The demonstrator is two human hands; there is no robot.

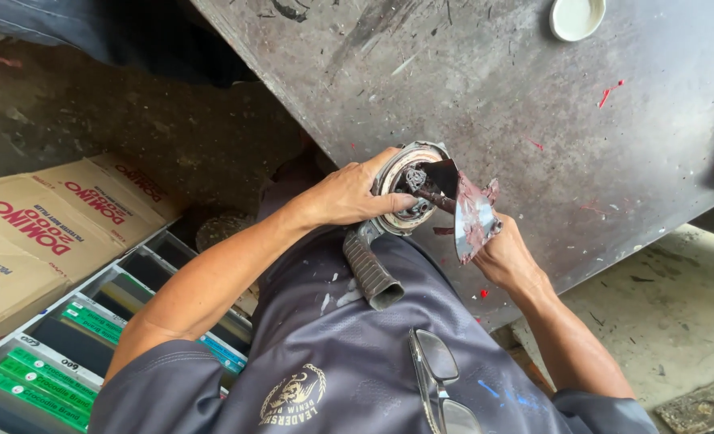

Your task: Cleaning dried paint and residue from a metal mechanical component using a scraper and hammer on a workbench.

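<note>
Both hands meet at the near edge of the dark metal surface (534, 120). The left hand (349, 193) is wrapped over the rim of a round metal can (409, 189), fingers curled along its top and thumb side toward the body, so it grips the can and pins it against the surface's edge. The right hand (506, 257) is closed around the handle of a wide putty knife (473, 217), whose blade is smeared with dark red paste; the blade's tip pokes into the open mouth of the can.

The can sits directly between the two hands, closer to the left, which already covers it. The knife's long axis runs from the right hand, low and to the right, up and leftward into the can. A ribbed grey handle (369, 273) juts down from under the can toward the person's lap; I can't tell whether it is joined to the can.

Folded spectacles (437, 378) hang at the grey shirt's front. Far up on the surface stands a small white round lid or cup (576, 16), well apart from the work, and red flecks (610, 92) dot the metal. Down on the floor to the left lie tan cardboard cartons (43, 233) with red lettering, and beside them a tray of flat packs with green labels (51, 374), set in rows.
</note>
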